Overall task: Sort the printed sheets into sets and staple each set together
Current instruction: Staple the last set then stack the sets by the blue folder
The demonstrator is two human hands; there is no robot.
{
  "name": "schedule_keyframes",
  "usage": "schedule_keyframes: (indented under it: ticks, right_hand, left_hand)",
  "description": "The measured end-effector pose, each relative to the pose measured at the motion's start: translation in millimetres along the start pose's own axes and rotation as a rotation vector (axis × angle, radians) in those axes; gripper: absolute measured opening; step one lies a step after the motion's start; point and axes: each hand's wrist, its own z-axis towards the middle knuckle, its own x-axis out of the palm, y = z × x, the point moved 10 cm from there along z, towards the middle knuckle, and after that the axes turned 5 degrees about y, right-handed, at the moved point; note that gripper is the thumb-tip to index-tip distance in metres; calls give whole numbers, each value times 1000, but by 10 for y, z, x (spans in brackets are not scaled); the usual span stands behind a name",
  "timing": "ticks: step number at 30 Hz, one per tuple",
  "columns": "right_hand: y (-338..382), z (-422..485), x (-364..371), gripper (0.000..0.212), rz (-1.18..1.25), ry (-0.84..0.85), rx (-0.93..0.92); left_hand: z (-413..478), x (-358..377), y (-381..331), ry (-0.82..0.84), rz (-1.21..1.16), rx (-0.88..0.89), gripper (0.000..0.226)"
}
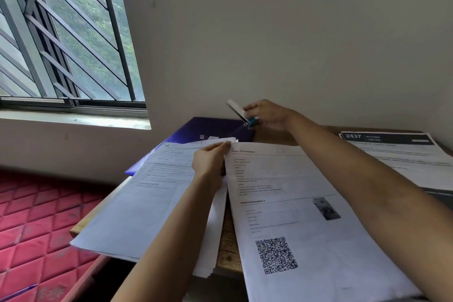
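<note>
A printed set with a "Scene Information" heading and a QR code (pixel 289 203) lies in the middle of the wooden table (pixel 269 133). My left hand (pixel 209 162) pinches its top left corner. To its left a second stack of printed sheets (pixel 147 203) hangs over the table's left edge. My right hand (pixel 268 114) grips a white and blue stapler (pixel 239 111) in the air near the wall, above the far side of the table. The stapler's jaw looks swung apart.
A purple folder (pixel 208 129) lies at the back of the table under the paper stacks. Another printed sheet with a dark "2437" header (pixel 397 152) lies at the right. A red quilted mattress (pixel 36 216) sits to the left below a barred window (pixel 61 32).
</note>
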Motion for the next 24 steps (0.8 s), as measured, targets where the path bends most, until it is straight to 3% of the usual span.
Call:
schedule_keyframes:
  ticks: [3, 8, 13, 19, 24]
  right_hand:
    - [65, -262, 133, 18, 452, 115, -25]
    - [135, -504, 332, 17, 626, 201, -64]
    - [132, -603, 433, 13, 604, 266, -62]
    - [113, -544, 611, 17, 250, 320, -72]
    - [110, -558, 612, 16, 211, 297, -129]
  left_hand:
    - [-27, 29, -10, 21, -37, -15, 5]
    - [-74, 56, -75, 36, -56, 14, 3]
    - [-117, 82, -120, 64, -74, 42, 4]
    - [-145, 101, -145, 80, -72, 75, 11]
    - [-146, 40, -178, 17, -16, 134, 9]
